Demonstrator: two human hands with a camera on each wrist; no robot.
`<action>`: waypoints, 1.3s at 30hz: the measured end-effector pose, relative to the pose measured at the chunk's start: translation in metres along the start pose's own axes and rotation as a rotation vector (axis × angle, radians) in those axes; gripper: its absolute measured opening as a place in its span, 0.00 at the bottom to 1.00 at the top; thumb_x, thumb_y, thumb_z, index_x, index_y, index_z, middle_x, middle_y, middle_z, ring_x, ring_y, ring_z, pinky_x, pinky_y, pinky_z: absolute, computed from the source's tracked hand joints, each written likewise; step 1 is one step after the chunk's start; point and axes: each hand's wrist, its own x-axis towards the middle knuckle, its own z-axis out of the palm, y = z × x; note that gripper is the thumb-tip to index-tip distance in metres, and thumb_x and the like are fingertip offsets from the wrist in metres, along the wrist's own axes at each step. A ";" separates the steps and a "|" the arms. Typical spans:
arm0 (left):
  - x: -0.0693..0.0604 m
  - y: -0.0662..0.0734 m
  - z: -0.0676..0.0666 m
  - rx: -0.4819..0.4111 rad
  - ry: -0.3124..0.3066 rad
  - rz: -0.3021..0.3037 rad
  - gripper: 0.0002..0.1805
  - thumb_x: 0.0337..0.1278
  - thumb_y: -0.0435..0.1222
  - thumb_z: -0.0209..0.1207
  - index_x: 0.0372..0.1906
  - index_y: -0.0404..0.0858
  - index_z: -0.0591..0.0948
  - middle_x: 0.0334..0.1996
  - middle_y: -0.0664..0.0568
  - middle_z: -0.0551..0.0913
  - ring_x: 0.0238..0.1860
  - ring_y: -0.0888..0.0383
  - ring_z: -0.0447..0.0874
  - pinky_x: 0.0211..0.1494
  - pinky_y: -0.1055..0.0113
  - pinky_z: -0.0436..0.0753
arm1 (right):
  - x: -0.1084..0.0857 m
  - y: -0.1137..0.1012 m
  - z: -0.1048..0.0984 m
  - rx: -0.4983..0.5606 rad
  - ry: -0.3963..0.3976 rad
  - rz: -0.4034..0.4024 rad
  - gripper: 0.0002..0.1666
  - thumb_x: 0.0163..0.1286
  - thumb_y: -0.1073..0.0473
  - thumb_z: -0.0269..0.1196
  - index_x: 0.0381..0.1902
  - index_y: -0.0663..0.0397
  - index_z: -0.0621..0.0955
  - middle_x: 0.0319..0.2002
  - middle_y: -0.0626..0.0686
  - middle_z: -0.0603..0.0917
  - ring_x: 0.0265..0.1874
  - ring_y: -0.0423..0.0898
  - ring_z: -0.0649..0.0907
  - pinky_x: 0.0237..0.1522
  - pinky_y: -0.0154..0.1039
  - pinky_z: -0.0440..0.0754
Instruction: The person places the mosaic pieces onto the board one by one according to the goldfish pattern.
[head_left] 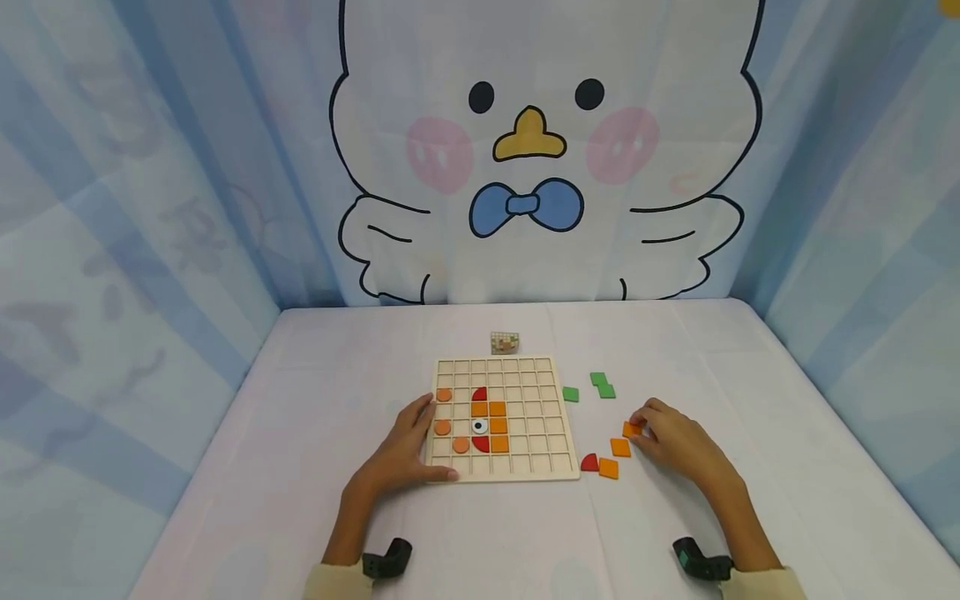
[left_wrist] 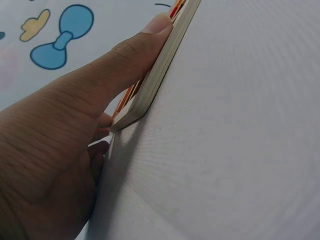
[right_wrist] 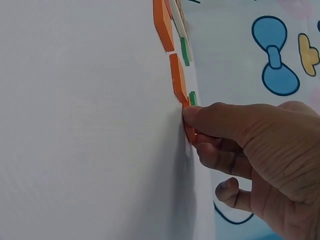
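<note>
A pale wooden grid board lies on the table, holding orange squares, orange discs, red quarter-round pieces and an eye tile. My left hand grips its near left corner, thumb along the front edge and fingers at the left side. To the right of the board, my right hand pinches an orange square tile between thumb and fingers, at the tabletop. Two more orange squares, one at the middle and one nearer, lie beside it. A red quarter-round piece touches the nearer square.
Several green tiles lie right of the board, one close to its edge. Behind the board is a small patterned card or block. A curtain with a cartoon bird hangs at the table's back edge.
</note>
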 end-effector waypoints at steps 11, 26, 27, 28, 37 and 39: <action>0.000 0.000 -0.001 -0.013 -0.004 -0.009 0.70 0.31 0.62 0.74 0.78 0.39 0.48 0.79 0.48 0.45 0.79 0.48 0.44 0.76 0.46 0.57 | 0.018 -0.008 -0.005 0.005 0.000 -0.064 0.14 0.59 0.57 0.72 0.40 0.58 0.83 0.36 0.50 0.79 0.31 0.41 0.75 0.37 0.36 0.84; -0.001 0.003 -0.002 -0.009 -0.005 -0.007 0.69 0.32 0.61 0.74 0.78 0.38 0.49 0.79 0.47 0.46 0.78 0.46 0.44 0.76 0.45 0.57 | 0.047 -0.049 -0.002 0.008 -0.064 -0.196 0.14 0.62 0.56 0.70 0.44 0.56 0.84 0.38 0.49 0.78 0.30 0.40 0.74 0.32 0.30 0.79; -0.001 0.003 -0.002 -0.009 -0.005 -0.004 0.69 0.32 0.61 0.74 0.78 0.38 0.49 0.78 0.46 0.46 0.78 0.46 0.45 0.76 0.44 0.57 | 0.049 -0.052 -0.001 0.007 -0.067 -0.206 0.15 0.62 0.56 0.70 0.44 0.56 0.84 0.38 0.49 0.78 0.30 0.39 0.74 0.32 0.31 0.79; -0.001 0.002 -0.002 -0.010 -0.008 -0.005 0.69 0.32 0.61 0.74 0.78 0.38 0.49 0.79 0.46 0.45 0.78 0.46 0.44 0.76 0.45 0.57 | 0.051 -0.056 0.000 0.003 -0.070 -0.217 0.15 0.62 0.55 0.70 0.44 0.56 0.84 0.39 0.49 0.79 0.30 0.39 0.74 0.32 0.31 0.78; -0.002 0.001 -0.002 0.000 -0.005 -0.005 0.69 0.32 0.61 0.74 0.78 0.38 0.49 0.79 0.47 0.45 0.79 0.47 0.44 0.76 0.46 0.57 | 0.071 -0.081 0.021 0.034 -0.089 -0.274 0.17 0.64 0.51 0.69 0.45 0.54 0.83 0.42 0.46 0.79 0.30 0.38 0.74 0.35 0.30 0.79; -0.002 0.001 -0.002 0.005 -0.006 -0.005 0.69 0.32 0.61 0.74 0.78 0.39 0.49 0.79 0.47 0.45 0.79 0.47 0.44 0.76 0.46 0.57 | 0.074 -0.086 0.025 0.040 -0.088 -0.283 0.16 0.64 0.50 0.69 0.45 0.53 0.83 0.41 0.45 0.78 0.30 0.37 0.74 0.35 0.30 0.78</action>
